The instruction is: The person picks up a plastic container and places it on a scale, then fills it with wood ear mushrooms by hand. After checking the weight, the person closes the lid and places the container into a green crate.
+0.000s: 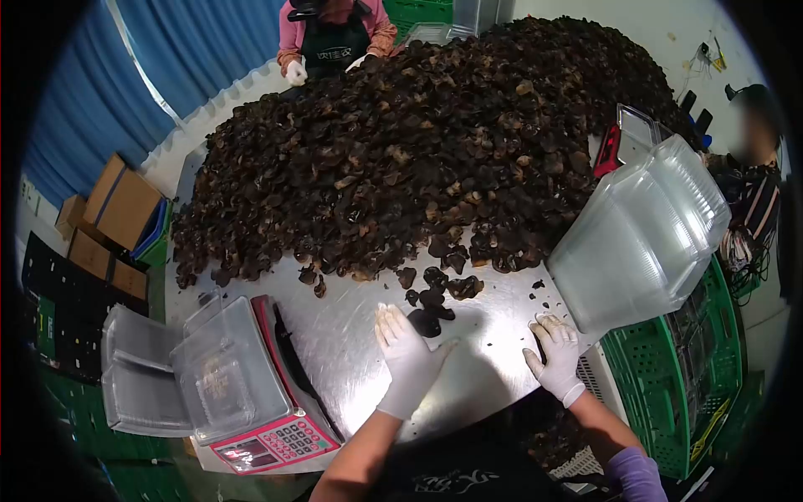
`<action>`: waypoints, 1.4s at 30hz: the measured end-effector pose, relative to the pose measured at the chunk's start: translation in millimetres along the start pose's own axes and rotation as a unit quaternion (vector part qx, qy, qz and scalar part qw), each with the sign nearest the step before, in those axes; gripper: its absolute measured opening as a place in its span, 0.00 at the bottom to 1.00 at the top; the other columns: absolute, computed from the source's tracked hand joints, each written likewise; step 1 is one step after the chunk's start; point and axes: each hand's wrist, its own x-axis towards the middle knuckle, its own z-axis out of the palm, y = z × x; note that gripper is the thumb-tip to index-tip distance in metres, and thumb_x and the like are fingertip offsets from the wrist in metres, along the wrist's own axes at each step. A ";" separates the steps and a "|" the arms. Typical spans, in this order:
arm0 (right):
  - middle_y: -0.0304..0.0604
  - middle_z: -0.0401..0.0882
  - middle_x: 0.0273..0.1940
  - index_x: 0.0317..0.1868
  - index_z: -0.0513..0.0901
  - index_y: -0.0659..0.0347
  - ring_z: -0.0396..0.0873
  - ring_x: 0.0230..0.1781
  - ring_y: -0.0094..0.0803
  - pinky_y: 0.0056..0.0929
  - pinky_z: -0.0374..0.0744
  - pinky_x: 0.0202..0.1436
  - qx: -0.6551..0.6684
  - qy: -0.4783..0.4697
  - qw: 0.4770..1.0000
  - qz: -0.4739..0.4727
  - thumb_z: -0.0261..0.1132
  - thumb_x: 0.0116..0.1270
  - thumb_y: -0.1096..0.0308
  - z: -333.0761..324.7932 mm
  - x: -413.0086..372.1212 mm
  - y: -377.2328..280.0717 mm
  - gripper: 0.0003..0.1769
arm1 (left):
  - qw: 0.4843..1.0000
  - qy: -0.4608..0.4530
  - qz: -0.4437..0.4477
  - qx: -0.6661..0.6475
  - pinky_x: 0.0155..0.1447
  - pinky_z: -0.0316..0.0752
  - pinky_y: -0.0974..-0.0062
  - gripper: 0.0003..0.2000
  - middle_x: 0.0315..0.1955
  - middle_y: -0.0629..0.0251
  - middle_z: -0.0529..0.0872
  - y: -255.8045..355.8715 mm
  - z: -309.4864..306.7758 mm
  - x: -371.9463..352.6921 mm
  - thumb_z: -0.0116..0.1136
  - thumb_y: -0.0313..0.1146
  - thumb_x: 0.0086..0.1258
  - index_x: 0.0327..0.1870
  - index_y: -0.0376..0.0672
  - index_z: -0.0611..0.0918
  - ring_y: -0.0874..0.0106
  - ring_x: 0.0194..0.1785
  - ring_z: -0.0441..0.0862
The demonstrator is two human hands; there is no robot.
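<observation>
A large heap of dark brown wood ear mushrooms (401, 159) covers most of the metal table (335, 309). My left hand (407, 360), in a white glove, is held over the bare metal with fingers stretched out and thumb apart. Just beyond its fingers lie a few loose wood ears (431, 305), separate from the heap. My right hand (554, 356), also gloved, rests near the table's right front edge with its fingers spread. Nothing shows in either hand. Small dark crumbs dot the metal between them.
At left stands a red-edged scale (276, 443) with a clear plastic box (226, 381) on it. Stacked clear containers (636, 243) lean at right, above green crates (661, 376). A co-worker (335, 42) stands behind the heap; another person (753, 159) is at far right. Cardboard boxes (121, 201) sit left.
</observation>
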 end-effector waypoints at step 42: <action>0.49 0.74 0.61 0.58 0.78 0.60 0.69 0.66 0.47 0.45 0.63 0.69 0.011 -0.016 1.000 0.001 0.72 0.52 0.63 -4.9 1.4 0.6 0.31 | 0.894 -0.105 0.006 0.435 0.39 0.78 0.63 0.10 0.31 0.57 0.90 -169.8 -130.8 167.8 0.63 0.36 0.63 0.42 0.46 0.90 0.60 0.37 0.88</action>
